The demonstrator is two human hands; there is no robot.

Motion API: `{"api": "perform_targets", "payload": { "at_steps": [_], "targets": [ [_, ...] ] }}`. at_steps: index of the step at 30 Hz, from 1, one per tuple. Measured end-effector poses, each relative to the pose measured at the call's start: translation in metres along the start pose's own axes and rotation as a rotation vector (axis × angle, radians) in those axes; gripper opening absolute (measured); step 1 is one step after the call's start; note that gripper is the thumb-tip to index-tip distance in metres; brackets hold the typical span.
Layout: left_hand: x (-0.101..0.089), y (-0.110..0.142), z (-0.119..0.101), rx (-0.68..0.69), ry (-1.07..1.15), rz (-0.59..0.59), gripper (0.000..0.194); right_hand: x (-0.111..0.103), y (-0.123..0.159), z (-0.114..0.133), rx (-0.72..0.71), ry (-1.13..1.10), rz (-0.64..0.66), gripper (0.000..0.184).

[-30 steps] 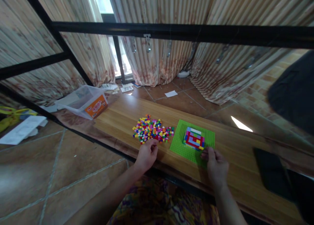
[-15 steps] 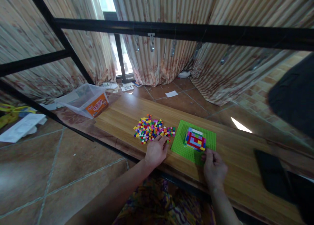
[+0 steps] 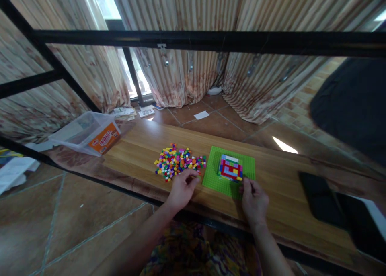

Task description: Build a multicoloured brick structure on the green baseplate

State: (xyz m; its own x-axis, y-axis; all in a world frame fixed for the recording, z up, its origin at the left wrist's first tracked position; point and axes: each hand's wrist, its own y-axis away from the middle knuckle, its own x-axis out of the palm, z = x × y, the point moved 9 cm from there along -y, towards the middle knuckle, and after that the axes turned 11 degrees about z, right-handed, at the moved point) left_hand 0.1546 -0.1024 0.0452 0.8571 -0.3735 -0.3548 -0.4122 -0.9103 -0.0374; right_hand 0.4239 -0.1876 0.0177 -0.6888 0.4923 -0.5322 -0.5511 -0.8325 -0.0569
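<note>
Our left hand point(image 3: 182, 188) by bricks point(image 3: 175, 160), right hand point(image 3: 255, 197) by board point(image 3: 211, 177), likely for short reach; fingers narrow, contents unclear.

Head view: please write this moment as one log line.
left hand: at near edge of brick pile | right hand: beside brick build on green baseplate | held pieces: unclear

Daylight enters through the overexposed window point(image 3: 107, 5) between striped beige fabric curtains point(image 3: 183, 15); inside it is rather dim. Glare whitens the far left corner of the long brown wooden worktop point(image 3: 283, 201). Details look soft, the borders stretched.
</note>
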Motion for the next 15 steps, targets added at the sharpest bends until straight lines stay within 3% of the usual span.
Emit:
{"api": "perform_targets", "payload": {
  "at_steps": [3,7,11,15],
  "targets": [
    [0.007,-0.001,-0.005,-0.055,0.339,0.042,0.016,0.002,0.000,0.001,-0.015,-0.030,0.004,0.055],
    [0.029,-0.005,-0.013,-0.103,0.519,0.119,0.016,0.002,0.000,0.008,-0.060,-0.035,0.000,0.048],
    [0.055,-0.018,-0.019,-0.076,0.484,0.161,0.009,0.003,0.000,0.010,-0.062,-0.049,0.005,0.046],
    [0.068,-0.034,-0.041,0.094,0.261,0.161,0.010,0.003,0.000,0.010,-0.063,-0.077,0.005,0.046]
  ]
}}
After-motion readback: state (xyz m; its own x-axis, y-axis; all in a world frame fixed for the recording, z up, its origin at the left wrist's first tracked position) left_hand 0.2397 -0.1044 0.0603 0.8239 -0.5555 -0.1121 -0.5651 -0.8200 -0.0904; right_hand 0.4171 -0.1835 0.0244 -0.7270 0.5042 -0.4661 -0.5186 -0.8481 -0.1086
